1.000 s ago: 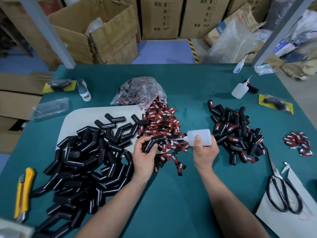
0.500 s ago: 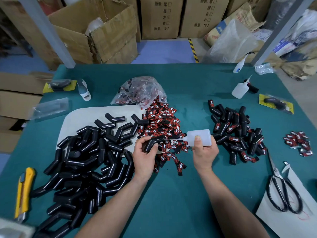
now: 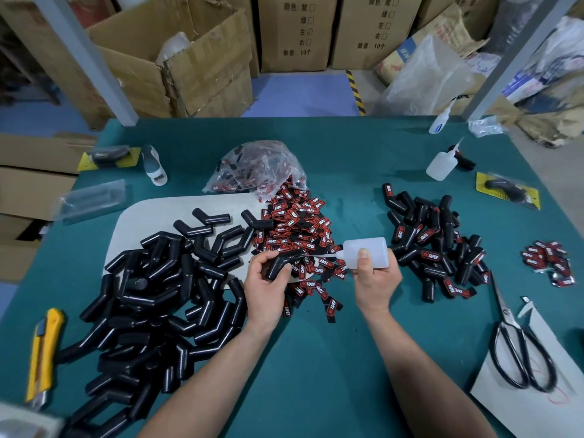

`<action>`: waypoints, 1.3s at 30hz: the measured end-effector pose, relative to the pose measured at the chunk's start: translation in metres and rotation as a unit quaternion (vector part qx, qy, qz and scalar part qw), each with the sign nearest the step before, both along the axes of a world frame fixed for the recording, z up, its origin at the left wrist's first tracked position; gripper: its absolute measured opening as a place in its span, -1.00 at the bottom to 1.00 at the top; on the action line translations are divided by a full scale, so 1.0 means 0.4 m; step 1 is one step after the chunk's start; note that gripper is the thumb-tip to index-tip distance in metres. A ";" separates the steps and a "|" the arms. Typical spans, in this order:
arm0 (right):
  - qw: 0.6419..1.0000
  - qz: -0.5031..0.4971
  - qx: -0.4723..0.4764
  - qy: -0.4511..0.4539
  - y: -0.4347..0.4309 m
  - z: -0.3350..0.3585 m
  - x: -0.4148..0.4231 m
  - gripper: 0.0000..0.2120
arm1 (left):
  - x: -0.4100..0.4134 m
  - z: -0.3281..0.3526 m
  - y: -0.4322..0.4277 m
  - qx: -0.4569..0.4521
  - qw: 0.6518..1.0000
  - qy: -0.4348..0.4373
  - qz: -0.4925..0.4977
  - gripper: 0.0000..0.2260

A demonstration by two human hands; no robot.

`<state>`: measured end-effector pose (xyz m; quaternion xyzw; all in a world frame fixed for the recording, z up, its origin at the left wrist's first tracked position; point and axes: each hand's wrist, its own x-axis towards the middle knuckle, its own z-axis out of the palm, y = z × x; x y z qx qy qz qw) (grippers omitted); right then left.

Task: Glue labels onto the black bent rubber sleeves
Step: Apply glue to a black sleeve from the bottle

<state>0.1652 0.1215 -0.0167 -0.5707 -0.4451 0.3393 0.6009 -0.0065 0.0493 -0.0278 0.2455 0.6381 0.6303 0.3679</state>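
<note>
Fingers [image 3: 267, 257] of the left hand [image 3: 265, 286] curl over a black bent rubber sleeve [image 3: 278, 263], with the thumb pressed on its lower arm, so the hand is clamped on it just above the bench [image 3: 316, 358]. Opposite, the right hand [image 3: 376, 279] grips a translucent glue bottle [image 3: 366, 252] lying on its side, thumb on top. The thin nozzle points left at the sleeve's upper arm; whether the tip touches the rubber cannot be told.

Directly beneath and behind both hands sprawls a heap of red-and-black labels [image 3: 294, 226], spilling from a clear plastic bag [image 3: 259, 169] further back. This heap covers the right edge of a white board [image 3: 142, 216]. A big pile of bare sleeves [image 3: 151, 295] lies on the board and bench, just beside the left wrist. To the right of the bottle sits a smaller pile of labelled sleeves [image 3: 436, 248], close to the right hand's knuckles.

Further out, a small cluster of labels [image 3: 548, 260] lies near the right edge, and black-handled scissors [image 3: 518, 352] rest partly on a paper sheet [image 3: 537, 406]. A yellow utility knife [image 3: 41, 352] lies at the near left. A second glue bottle [image 3: 441, 164] stands at the far right, and cardboard boxes [image 3: 202, 64] crowd the floor behind.
</note>
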 end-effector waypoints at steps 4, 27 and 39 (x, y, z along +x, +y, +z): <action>1.000 0.008 -0.004 -0.020 -0.005 -0.003 -0.004 -0.77 | 0.001 0.005 -0.001 -0.002 1.000 -0.003 -0.004 -0.66; 1.000 -0.006 0.012 0.013 -0.001 0.000 -0.003 -0.80 | -0.002 -0.012 0.005 0.021 0.999 0.047 -0.015 -0.60; 1.000 -0.004 0.021 0.012 0.000 0.007 -0.007 -0.78 | 0.000 -0.011 0.008 0.030 0.998 0.053 -0.015 -0.55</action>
